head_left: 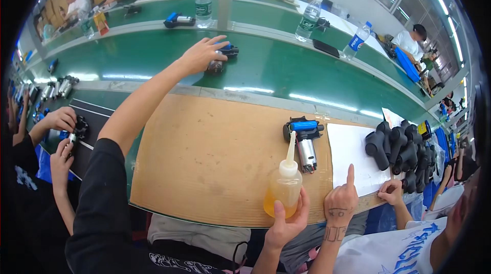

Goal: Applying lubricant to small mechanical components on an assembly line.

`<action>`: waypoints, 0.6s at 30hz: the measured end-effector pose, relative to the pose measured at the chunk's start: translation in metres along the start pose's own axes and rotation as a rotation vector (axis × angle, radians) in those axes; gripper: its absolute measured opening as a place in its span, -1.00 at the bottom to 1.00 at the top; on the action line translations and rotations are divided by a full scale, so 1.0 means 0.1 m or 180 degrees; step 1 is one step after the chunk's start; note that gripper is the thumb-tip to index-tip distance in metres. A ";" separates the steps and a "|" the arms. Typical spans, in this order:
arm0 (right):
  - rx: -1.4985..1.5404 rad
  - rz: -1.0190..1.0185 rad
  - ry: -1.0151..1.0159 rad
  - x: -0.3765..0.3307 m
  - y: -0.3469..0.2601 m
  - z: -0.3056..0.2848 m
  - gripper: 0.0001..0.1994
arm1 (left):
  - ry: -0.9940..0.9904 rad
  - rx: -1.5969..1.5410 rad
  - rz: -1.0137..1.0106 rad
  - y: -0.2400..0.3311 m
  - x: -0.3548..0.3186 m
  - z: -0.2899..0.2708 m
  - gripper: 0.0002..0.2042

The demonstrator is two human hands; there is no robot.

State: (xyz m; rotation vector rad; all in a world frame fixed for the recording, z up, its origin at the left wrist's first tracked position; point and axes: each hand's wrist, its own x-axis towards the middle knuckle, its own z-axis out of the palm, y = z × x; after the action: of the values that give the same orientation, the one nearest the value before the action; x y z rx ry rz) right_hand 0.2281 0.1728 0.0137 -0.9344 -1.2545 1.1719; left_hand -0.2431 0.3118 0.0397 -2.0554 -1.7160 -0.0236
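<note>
My left arm reaches across to the green belt (271, 67). There my left hand (200, 55), its fingers spread, lies over a small motor assembly (216, 67) with blue and black parts; the palm side is hidden. In my right hand (287, 228) is a clear squeeze bottle (282, 188) with a long pale nozzle and amber liquid inside, held upright. Just behind the nozzle, a second motor assembly (307, 152) with a silver motor, black housing and blue cylinder lies on the cardboard sheet (204, 156).
Right of the cardboard are a white paper sheet (353, 156) and a heap of black plastic housings (399, 146). A co-worker's hand (341, 200) points a finger beside my bottle. At left, another person's hands (62, 120) handle a part. Drink bottles (203, 5) stand behind the belt.
</note>
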 end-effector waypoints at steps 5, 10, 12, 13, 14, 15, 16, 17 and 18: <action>0.0013 -0.0081 -0.0125 0.00 0.02 -0.04 -0.33 | -0.0074 0.0443 0.0204 0.19 0.20 -0.06 -0.71; -0.0088 -0.0078 -0.0156 0.01 -0.05 -0.01 -0.39 | 0.0352 0.0546 0.0761 0.82 -0.17 -0.75 -0.81; -0.0049 -0.0043 -0.0131 0.01 -0.09 0.01 -0.41 | 0.0232 0.0435 0.0755 1.19 -0.44 -1.08 -0.81; 0.0050 -0.0023 -0.0105 0.01 -0.09 0.02 -0.42 | -0.0027 0.0447 0.0645 1.40 -0.58 -1.21 -0.80; 0.0128 -0.0013 -0.0114 0.00 -0.09 0.03 -0.43 | -0.0294 0.0459 0.0539 1.63 -0.73 -1.32 -0.80; 0.0232 0.0010 -0.0149 -0.02 -0.10 0.06 -0.44 | -0.0574 0.0484 0.0417 1.80 -0.90 -1.45 -0.79; 0.0306 0.0019 -0.0166 -0.03 -0.11 0.08 -0.45 | -0.0538 0.0435 0.0343 1.95 -1.02 -1.54 -0.79; 0.0316 -0.0003 -0.0210 -0.02 -0.10 0.06 -0.45 | -0.0462 0.0360 0.0268 2.11 -1.10 -1.62 -0.79; 0.0302 -0.0018 -0.0258 -0.03 -0.10 0.05 -0.45 | -0.0390 0.0285 0.0194 2.24 -1.16 -1.65 -0.78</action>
State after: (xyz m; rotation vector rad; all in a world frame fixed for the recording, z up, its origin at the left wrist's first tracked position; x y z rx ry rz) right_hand 0.2249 0.1674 0.0231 -0.8198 -1.2540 1.2645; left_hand -0.0140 0.1197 0.0781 -2.0797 -1.6922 0.1987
